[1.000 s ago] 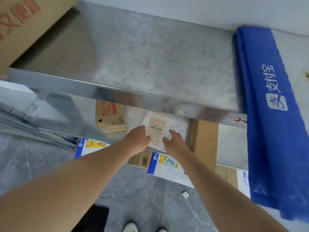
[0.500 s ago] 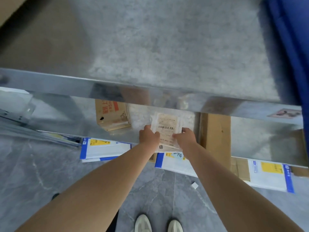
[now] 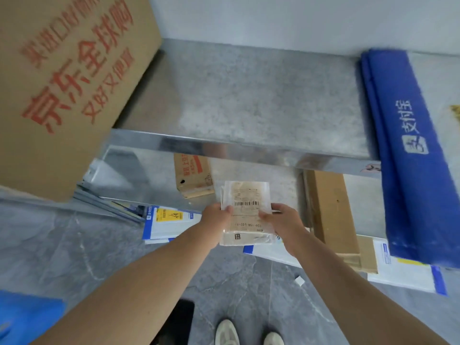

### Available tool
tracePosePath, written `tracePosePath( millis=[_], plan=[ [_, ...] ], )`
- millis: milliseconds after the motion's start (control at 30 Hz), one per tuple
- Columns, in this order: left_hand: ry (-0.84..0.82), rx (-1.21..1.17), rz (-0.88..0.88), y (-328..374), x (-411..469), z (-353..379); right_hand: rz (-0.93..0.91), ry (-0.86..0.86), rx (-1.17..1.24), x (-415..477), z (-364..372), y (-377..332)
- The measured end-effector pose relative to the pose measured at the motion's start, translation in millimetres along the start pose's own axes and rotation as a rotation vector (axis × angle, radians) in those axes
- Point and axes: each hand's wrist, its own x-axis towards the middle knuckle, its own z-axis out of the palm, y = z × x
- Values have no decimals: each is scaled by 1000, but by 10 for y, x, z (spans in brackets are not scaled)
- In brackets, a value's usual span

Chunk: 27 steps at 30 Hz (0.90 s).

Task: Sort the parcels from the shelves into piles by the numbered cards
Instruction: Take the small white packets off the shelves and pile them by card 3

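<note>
Parcel [image 3: 246,212]: flat, clear-wrapped, barcode label facing up. Held in the air over the front edge of the lower shelf [image 3: 286,183].
Left grip [image 3: 215,220], right grip [image 3: 281,222]: each clasps one side edge, thumbs on the label.
Upper shelf [image 3: 249,100]: brown carton [image 3: 62,83] at left, blue folded bag [image 3: 408,158] at right.

The light is soft, even and bright, with a faint shadow on the upper shelf [image 3: 249,95] just right of the cardboard box [image 3: 62,95] and pale glare along the shelf's metal front lip. Motion blur smears the box's red lettering at left, and the label on the parcel [image 3: 246,212] is soft.
</note>
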Motion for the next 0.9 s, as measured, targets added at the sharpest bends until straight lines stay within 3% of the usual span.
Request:
tracePosePath(
  millis=[167,400,600,900],
  plan=[
    [82,-91,-104,70,-464,-282,-72,-120,-18,-581,37,-87],
    [266,-73,97,271,-1598,-454,-147,-273,130,-1524,-23,-99],
    [255,-70,162,212,-2686,-675,-191,-477,236,-2473,-330,-135],
    [244,-653,229,-260,-4157,-695,-422,-451,-30,-3788,-608,-218]
  ],
)
